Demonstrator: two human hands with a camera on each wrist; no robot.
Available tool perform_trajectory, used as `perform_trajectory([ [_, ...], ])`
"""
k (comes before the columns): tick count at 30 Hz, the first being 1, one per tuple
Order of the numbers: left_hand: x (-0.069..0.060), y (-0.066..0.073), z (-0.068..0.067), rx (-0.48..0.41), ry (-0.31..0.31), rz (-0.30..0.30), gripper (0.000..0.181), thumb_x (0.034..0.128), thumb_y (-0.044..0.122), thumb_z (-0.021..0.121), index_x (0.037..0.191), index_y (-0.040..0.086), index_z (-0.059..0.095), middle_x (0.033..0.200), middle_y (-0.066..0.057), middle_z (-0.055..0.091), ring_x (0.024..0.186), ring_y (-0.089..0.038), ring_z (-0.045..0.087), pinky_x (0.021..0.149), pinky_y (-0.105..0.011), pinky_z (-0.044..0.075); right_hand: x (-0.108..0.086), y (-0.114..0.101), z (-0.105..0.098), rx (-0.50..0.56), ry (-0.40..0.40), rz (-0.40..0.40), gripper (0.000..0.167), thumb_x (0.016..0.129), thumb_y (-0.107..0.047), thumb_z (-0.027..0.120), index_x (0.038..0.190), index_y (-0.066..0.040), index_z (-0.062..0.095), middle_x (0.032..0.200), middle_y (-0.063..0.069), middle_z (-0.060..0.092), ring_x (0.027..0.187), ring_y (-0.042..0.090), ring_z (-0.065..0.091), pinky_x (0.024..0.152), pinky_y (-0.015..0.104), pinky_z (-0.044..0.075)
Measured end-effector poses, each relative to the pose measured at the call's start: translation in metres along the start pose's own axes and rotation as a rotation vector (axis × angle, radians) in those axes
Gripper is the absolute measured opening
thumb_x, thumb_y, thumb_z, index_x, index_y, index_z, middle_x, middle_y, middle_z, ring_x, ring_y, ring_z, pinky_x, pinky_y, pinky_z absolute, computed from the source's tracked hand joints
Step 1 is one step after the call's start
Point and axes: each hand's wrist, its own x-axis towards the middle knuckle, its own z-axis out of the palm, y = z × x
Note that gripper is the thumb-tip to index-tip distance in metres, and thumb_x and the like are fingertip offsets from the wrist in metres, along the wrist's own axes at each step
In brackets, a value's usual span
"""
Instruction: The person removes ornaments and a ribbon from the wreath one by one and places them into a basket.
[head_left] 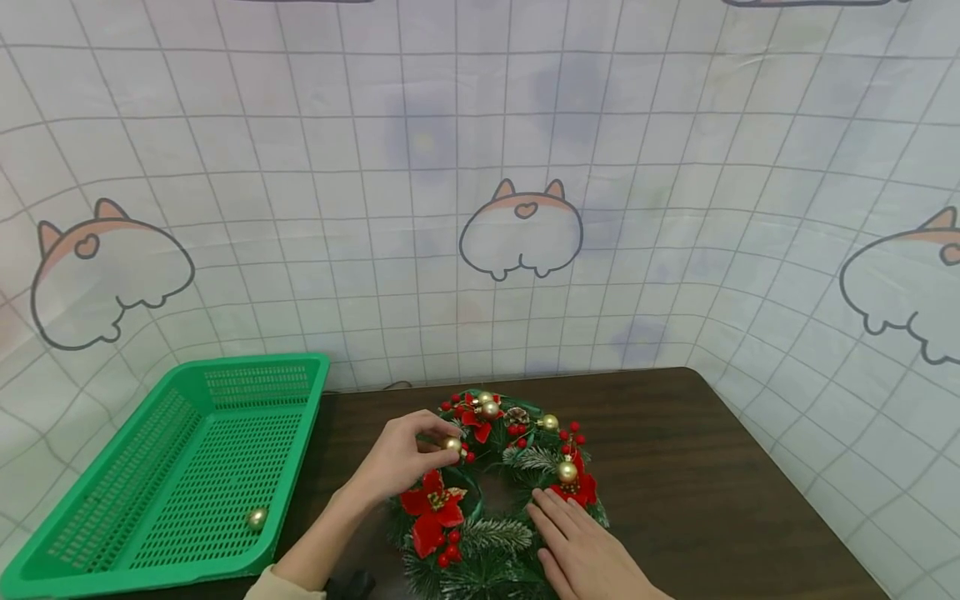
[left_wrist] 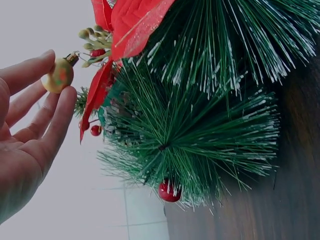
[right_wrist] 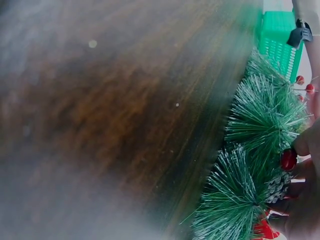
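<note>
A green Christmas wreath (head_left: 495, 533) with frosted needles, red poinsettias, berries and pine cones lies on the dark table. My left hand (head_left: 401, 458) pinches a small gold bauble (left_wrist: 58, 75) between thumb and fingertips, over the wreath's upper left part. In the left wrist view the bauble's cap points toward a red poinsettia (left_wrist: 135, 30). Fingers extended, my right hand (head_left: 588, 550) rests on the wreath's lower right side, below another gold bauble (head_left: 567, 472). More gold baubles (head_left: 490, 409) sit along the wreath's top. The right wrist view shows the right hand's fingers beside a red berry (right_wrist: 288, 160).
A green plastic basket (head_left: 303, 417) stands on the left, with one gold bauble (head_left: 257, 518) in it. The dark wooden table (head_left: 675, 467) extends to the right of the wreath. Behind it hangs a white gridded cloth (head_left: 360, 250) with cartoon prints.
</note>
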Motion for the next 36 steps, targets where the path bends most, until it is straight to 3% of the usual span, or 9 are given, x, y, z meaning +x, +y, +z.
perform_trajectory([
  [10,0.004,0.004,0.005,0.03,0.016,0.012,0.02,0.0934,0.011,0.078,0.113,0.005,0.077,0.105,0.001,0.068,0.094,-0.017,0.066,0.082,-0.028,0.059,0.0,0.0,0.0,0.016,-0.008,0.008,0.046,0.107,-0.029,0.056,0.144,0.0,0.058,0.149,0.017,0.053,0.136,0.029,0.051,0.104,0.047,0.05],
  [21,0.009,0.01,0.01,0.145,0.018,0.045,0.023,0.0901,0.012,0.082,0.109,0.001,0.077,0.099,0.0,0.068,0.087,-0.017,0.066,0.073,-0.025,0.058,0.0,0.0,0.0,0.016,-0.001,0.011,0.046,0.107,-0.028,0.058,0.143,0.0,0.059,0.148,0.017,0.054,0.136,0.029,0.052,0.104,0.048,0.05],
  [36,0.007,0.008,0.024,0.219,0.081,0.041,0.021,0.0885,0.008,0.082,0.107,0.001,0.077,0.102,-0.005,0.071,0.086,-0.019,0.068,0.07,-0.023,0.057,0.003,-0.001,-0.001,0.032,-0.056,0.024,0.047,0.109,-0.031,0.053,0.145,0.0,0.057,0.15,0.017,0.052,0.137,0.03,0.051,0.105,0.048,0.049],
])
